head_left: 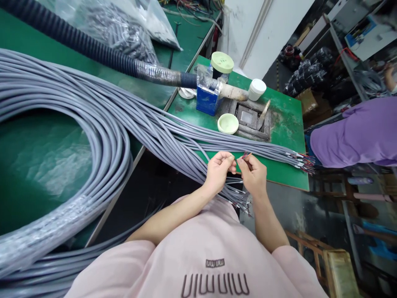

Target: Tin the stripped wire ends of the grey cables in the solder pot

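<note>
Near the front edge of the green table, my left hand (219, 169) is closed in a pinch, its fingertips close to those of my right hand. My right hand (253, 171) pinches a small bundle of thin coloured wires (246, 155), whose ends stick up between thumb and fingers. What the left fingertips grip is too small to make out. Behind both hands runs a bundle of grey cables (223, 142), ending at the right in stripped coloured wires (305, 161). More cable ends (240, 198) hang below the hands, by my shirt.
A large cable coil (108, 136) fills the left. Behind the hands are an open pale-green tub (228, 123), a square metal pot (248, 116), a blue box (207, 99), a white jar (257, 89) and a black hose (93, 49). A person in purple (356, 132) is at the right.
</note>
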`<state>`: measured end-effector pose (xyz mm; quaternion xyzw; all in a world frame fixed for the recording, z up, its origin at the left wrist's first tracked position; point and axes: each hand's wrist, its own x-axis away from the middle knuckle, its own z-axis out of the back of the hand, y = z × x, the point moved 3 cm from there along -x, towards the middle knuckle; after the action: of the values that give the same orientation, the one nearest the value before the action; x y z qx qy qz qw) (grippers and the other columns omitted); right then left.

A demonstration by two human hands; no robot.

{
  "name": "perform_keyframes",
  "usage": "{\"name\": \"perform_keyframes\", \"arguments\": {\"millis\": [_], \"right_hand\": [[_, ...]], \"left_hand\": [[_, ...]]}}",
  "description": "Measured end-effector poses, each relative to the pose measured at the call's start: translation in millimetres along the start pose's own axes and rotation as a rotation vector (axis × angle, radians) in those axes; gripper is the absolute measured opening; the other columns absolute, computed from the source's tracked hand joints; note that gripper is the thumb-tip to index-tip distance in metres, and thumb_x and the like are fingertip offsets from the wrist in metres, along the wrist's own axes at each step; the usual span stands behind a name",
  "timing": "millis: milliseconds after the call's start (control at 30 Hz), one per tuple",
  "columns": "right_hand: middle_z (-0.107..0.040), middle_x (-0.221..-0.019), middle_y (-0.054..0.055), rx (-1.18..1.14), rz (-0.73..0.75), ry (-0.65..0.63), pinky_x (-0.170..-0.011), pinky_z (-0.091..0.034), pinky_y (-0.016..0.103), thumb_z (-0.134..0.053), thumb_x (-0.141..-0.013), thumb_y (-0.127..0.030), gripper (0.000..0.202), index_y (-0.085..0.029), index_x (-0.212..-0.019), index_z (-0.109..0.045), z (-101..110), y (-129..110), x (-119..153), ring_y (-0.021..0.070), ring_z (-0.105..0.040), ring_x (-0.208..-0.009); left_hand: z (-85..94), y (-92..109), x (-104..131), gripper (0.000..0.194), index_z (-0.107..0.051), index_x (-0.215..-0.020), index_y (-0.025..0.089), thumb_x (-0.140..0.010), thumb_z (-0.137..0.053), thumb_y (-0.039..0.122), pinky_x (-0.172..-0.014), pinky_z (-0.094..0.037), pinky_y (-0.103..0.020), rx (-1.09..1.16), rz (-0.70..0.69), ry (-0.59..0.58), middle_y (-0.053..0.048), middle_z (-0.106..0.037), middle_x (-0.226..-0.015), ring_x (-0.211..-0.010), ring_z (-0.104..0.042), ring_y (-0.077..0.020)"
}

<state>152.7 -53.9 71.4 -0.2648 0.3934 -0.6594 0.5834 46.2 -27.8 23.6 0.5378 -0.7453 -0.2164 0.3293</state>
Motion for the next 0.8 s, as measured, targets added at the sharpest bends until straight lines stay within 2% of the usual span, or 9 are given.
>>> {"name": "perform_keyframes", "arguments": {"millis": [133,200,333,433,600,800], "right_hand": [[-0.051,-0.066,-0.002,0.144,0.147,-0.046,-0.06,-0.036,0.025,-0.055,-0.089,-0.034,0.027,-0.019,-0.067,-0.053,7,-12,-14,0.011,-0.046,-0.061],[-0.05,-0.065,-0.002,0.194,0.193,-0.08,-0.06,-0.035,0.026,-0.056,-0.088,-0.033,0.026,-0.019,-0.066,-0.053,13,-18,-28,0.0113,-0.045,-0.061],[-0.047,-0.061,-0.002,0.284,0.258,-0.129,-0.057,-0.03,0.026,-0.058,-0.084,-0.032,0.027,-0.019,-0.062,-0.051,23,-28,-65,0.0112,-0.042,-0.059],[-0.043,-0.057,-0.004,0.377,0.307,-0.161,-0.057,-0.027,0.026,-0.059,-0.081,-0.029,0.029,-0.018,-0.057,-0.047,22,-33,-96,0.0103,-0.039,-0.057],[-0.049,-0.055,-0.002,0.603,0.345,-0.233,-0.056,-0.025,0.027,-0.06,-0.079,-0.028,0.026,-0.018,-0.057,-0.053,6,-32,-143,0.0114,-0.041,-0.055],[-0.067,-0.071,0.005,0.924,0.335,-0.311,-0.061,-0.031,0.029,-0.056,-0.083,-0.032,0.021,-0.018,-0.072,-0.067,-17,-21,-171,0.0176,-0.056,-0.066]], "left_hand": [[0.9,9,-7,0.023,-0.056,-0.074,0.016,-0.069,-0.072,0.032,-0.045,-0.043,-0.018,-0.021,0.051,-0.032,0.005,-0.059,-0.058,-0.044,-0.05,-0.0057],[6.9,21,-14,0.022,-0.057,-0.075,0.016,-0.071,-0.071,0.033,-0.046,-0.043,-0.019,-0.083,-0.009,-0.05,0.004,-0.06,-0.06,-0.044,-0.051,-0.0061],[29.2,55,-31,0.015,-0.062,-0.079,0.016,-0.078,-0.066,0.031,-0.056,-0.046,-0.021,-0.43,-0.384,0.008,0.002,-0.063,-0.065,-0.054,-0.056,-0.0089],[41.9,69,-38,0.009,-0.065,-0.078,0.016,-0.081,-0.062,0.024,-0.064,-0.046,-0.023,-0.774,-0.63,0.064,0.001,-0.064,-0.069,-0.062,-0.057,-0.0102],[42.2,63,-42,0.01,-0.066,-0.08,0.018,-0.084,-0.057,0.02,-0.069,-0.045,-0.025,-1.118,-0.768,-0.005,0.0,-0.065,-0.072,-0.069,-0.058,-0.0125],[40.3,60,-42,0.011,-0.066,-0.081,0.019,-0.084,-0.056,0.018,-0.068,-0.045,-0.025,-1.156,-0.798,0.014,0.0,-0.065,-0.071,-0.068,-0.058,-0.013]]}}
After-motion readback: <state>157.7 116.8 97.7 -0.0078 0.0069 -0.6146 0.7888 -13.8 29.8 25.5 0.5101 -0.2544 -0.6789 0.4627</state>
